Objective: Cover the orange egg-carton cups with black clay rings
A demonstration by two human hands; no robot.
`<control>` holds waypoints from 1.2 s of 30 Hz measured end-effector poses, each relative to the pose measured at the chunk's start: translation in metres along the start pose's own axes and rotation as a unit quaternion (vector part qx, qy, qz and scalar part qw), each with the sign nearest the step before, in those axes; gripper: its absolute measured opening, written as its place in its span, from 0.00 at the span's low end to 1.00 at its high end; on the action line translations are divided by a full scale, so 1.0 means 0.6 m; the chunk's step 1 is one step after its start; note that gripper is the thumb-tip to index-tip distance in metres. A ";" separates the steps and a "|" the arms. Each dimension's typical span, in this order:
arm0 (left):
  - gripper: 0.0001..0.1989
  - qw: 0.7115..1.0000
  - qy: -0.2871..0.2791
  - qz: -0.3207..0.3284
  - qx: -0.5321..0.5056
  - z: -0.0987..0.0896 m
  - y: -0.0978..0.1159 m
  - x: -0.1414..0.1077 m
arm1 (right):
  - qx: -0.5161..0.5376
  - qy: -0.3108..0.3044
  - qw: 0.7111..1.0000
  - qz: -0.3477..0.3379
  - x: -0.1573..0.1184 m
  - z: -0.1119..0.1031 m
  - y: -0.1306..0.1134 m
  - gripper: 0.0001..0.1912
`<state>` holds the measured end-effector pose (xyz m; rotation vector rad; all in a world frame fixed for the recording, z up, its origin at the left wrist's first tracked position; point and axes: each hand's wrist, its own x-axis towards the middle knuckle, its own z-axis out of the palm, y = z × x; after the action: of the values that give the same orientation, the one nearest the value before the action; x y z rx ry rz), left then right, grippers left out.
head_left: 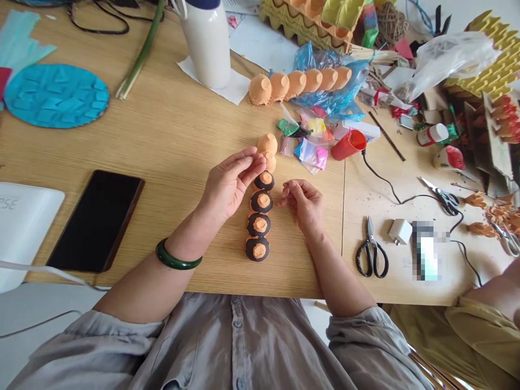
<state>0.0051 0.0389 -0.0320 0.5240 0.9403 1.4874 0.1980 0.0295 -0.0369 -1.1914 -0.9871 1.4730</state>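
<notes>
An upright line of orange egg-carton cups (267, 144) lies on the wooden table in front of me. Black rings surround the orange tips of the nearer cups (259, 223); the two farthest are plain orange. My left hand (233, 181), with a green bangle on its wrist, hovers at the left of the upper cups, fingertips pinched close together near the second one. Whatever those fingertips may hold is too small to tell. To the right of the cups is my right hand (303, 200), its fingers curled with thumb against forefinger. Any object in it is hidden.
Behind stand a white jug (209, 46), an orange cup row (296, 85), small bags (312, 154) and a red cup (348, 144). Black scissors (371, 252) lie right, a dark tablet (97, 222) left. A person's arm (498, 292) shows at lower right.
</notes>
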 end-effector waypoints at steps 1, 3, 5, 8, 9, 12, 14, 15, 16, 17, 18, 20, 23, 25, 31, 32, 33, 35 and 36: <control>0.07 1.000 0.008 -0.006 0.000 -0.002 -0.001 0.003 | 0.001 -0.001 1.000 -0.003 0.000 0.000 0.000 0.27; 0.09 1.000 0.021 -0.022 0.001 -0.005 0.001 0.008 | 0.007 -0.005 1.000 -0.007 0.000 -0.001 0.001 0.26; 0.11 0.999 0.035 -0.037 0.008 -0.004 0.007 0.010 | 0.009 -0.012 1.000 -0.011 0.000 -0.002 0.003 0.26; 0.07 0.995 0.066 -0.049 0.056 -0.003 0.027 0.007 | -0.019 -0.011 0.999 -0.038 -0.001 -0.002 0.008 0.27; 0.07 0.992 0.064 -0.043 0.103 -0.004 0.035 0.006 | -0.034 -0.005 0.998 -0.055 -0.001 -0.002 0.010 0.27; 0.05 0.932 0.017 -0.022 0.362 -0.015 0.056 0.003 | -0.077 0.010 0.992 -0.100 -0.001 -0.002 0.015 0.26; 0.11 0.883 0.024 -0.036 0.467 -0.025 0.063 0.002 | -0.093 0.010 0.989 -0.110 -0.001 -0.002 0.017 0.26; 0.13 0.873 0.016 -0.044 0.485 -0.028 0.064 0.003 | -0.097 0.007 0.989 -0.110 -0.001 -0.002 0.019 0.25; 0.13 0.873 0.007 -0.052 0.485 -0.029 0.064 0.003 | -0.098 0.000 0.989 -0.109 -0.001 -0.002 0.020 0.25; 0.13 0.880 -0.006 -0.061 0.470 -0.028 0.062 0.002 | -0.096 -0.009 0.990 -0.106 -0.002 -0.002 0.021 0.24; 0.11 0.891 -0.016 -0.070 0.447 -0.026 0.060 0.002 | -0.090 -0.019 0.991 -0.102 -0.002 -0.002 0.023 0.23; 0.07 0.917 -0.027 -0.092 0.386 -0.015 0.055 0.000 | -0.066 -0.032 0.994 -0.087 -0.001 -0.002 0.025 0.22; 0.06 0.953 -0.028 -0.124 0.273 0.005 0.047 -0.005 | -0.003 -0.020 0.998 -0.062 0.000 -0.004 0.026 0.21; 0.05 0.967 -0.029 -0.148 0.203 0.014 0.042 -0.008 | 0.039 -0.010 0.998 -0.052 0.001 -0.006 0.022 0.20; 0.09 0.970 -0.080 -0.188 0.136 0.018 0.032 -0.014 | 0.056 -0.007 0.998 -0.038 -0.004 -0.006 0.007 0.19; 0.09 0.969 -0.085 -0.189 0.138 0.018 0.032 -0.015 | 0.052 -0.007 0.998 -0.038 -0.006 -0.006 0.006 0.19; 0.09 0.968 -0.087 -0.189 0.139 0.018 0.032 -0.016 | 0.049 -0.008 0.998 -0.038 -0.007 -0.005 0.005 0.19; 0.10 0.968 -0.089 -0.191 0.137 0.020 0.033 -0.018 | 0.044 -0.011 0.998 -0.042 -0.009 -0.004 0.002 0.18; 0.11 0.968 -0.090 -0.193 0.135 0.021 0.033 -0.019 | 0.040 -0.011 0.998 -0.043 -0.011 -0.004 0.001 0.17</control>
<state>0.0049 0.0323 -0.0068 0.6204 1.0390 0.9521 0.2004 0.0231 -0.0368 -1.0647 -0.9732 1.4457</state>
